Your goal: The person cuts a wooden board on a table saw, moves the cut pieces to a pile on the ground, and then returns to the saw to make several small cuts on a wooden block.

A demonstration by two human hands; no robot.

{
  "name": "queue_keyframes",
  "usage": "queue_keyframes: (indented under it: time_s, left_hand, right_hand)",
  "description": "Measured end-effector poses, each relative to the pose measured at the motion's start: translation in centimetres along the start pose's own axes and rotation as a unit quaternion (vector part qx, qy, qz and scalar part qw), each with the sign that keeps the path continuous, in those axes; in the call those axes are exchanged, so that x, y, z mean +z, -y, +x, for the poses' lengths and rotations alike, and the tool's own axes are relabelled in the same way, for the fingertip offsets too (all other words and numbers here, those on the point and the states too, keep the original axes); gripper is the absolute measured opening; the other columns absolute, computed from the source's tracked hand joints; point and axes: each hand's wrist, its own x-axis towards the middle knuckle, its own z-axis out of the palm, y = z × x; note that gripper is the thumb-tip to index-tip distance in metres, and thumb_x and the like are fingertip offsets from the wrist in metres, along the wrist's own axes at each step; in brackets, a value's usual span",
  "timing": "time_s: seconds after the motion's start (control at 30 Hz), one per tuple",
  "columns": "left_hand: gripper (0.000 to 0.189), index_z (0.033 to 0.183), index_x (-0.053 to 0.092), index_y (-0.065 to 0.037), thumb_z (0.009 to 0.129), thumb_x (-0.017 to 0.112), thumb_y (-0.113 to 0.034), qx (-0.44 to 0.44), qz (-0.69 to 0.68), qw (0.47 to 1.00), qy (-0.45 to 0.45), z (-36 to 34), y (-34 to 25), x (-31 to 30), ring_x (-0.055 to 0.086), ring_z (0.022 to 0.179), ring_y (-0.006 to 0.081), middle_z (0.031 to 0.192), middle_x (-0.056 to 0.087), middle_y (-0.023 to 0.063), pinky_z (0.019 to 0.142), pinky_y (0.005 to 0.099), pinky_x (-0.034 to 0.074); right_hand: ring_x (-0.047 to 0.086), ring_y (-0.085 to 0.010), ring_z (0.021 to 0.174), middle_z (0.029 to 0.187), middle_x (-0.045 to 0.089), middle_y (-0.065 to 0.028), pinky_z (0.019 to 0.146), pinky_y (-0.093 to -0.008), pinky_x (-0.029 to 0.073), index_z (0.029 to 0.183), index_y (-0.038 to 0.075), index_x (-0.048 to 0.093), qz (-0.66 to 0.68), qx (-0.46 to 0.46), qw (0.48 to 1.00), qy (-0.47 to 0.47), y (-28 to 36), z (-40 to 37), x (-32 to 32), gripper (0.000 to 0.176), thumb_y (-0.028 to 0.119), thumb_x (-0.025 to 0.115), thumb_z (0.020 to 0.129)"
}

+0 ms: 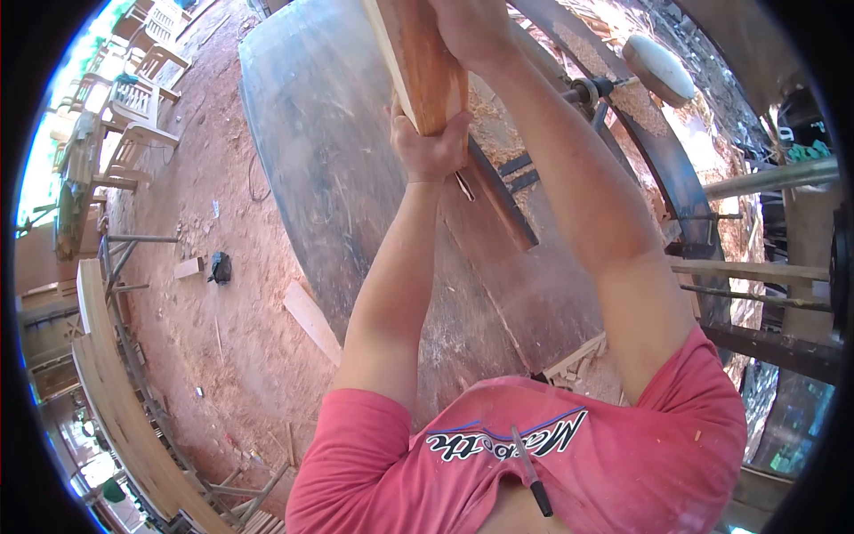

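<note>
A thick wooden board (433, 84), reddish brown on one face and pale along its edge, stretches toward the top of the view over a broad worn machine table (356, 205). My left hand (430, 149) is closed around the near end of this board, with the thumb on its right side. Farther up, my right hand (473, 34) touches the board's right side; its fingers are cut off by the top of the frame. A dark metal guide bar (503, 200) lies on the table just right of my left hand.
Wood shavings (494, 120) cover parts of the machine beside a shaft (587, 91) and a pale rounded object (658, 71). Wooden chairs (133, 102) line the far left. Long planks (124, 418) lie lower left, and a wood offcut (311, 320) leans by the table's left edge.
</note>
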Motion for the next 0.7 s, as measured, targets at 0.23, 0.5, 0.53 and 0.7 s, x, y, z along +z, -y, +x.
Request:
queue_keyframes:
  time_s: [0.23,0.5,0.53,0.7]
  left_hand:
    - [0.068,0.115,0.062,0.001,0.063,0.089,-0.034,0.023,0.073,0.997,0.016,1.1,0.7,-0.4,0.061,0.108,0.0328,0.114,0.064,0.0169,0.101,0.044,0.039]
    - [0.084,0.124,0.059,0.006,0.062,0.087,-0.043,0.032,0.094,0.995,0.012,1.9,2.3,-0.1,0.052,0.129,0.0403,0.129,0.06,0.0241,0.119,0.0529,0.022]
    - [0.083,0.124,0.059,0.005,0.063,0.087,-0.043,0.03,0.097,0.995,0.017,2.1,2.3,-0.1,0.052,0.129,0.0407,0.129,0.06,0.0241,0.119,0.0528,0.022]
    - [0.077,0.12,0.063,0.003,0.063,0.087,-0.043,0.023,0.102,0.994,0.036,3.2,2.0,-0.4,0.053,0.128,0.041,0.128,0.061,0.0234,0.119,0.0528,0.022]
  right_hand:
    - [0.062,-0.0118,0.094,0.104,0.068,-0.0039,0.082,-0.0291,0.05,0.12,-0.001,0.065,0.026,0.011,0.999,0.014,-1.9,0.7,0.0,0.047,0.038,0.068,0.095]
    - [0.061,-0.0124,0.098,0.109,0.067,-0.0036,0.085,-0.0291,0.05,0.125,-0.001,0.061,0.066,0.002,0.998,0.019,-2.1,1.3,0.6,0.044,0.033,0.066,0.098]
    - [0.062,-0.0124,0.098,0.108,0.067,-0.0035,0.085,-0.0288,0.05,0.124,-0.001,0.062,0.065,0.017,0.998,0.019,-2.3,1.4,0.6,0.043,0.032,0.065,0.098]
    - [0.061,-0.0107,0.094,0.104,0.068,-0.005,0.083,-0.0284,0.048,0.115,-0.002,0.065,0.004,0.004,1.0,-0.006,-4.8,2.5,0.2,0.051,0.044,0.067,0.094]
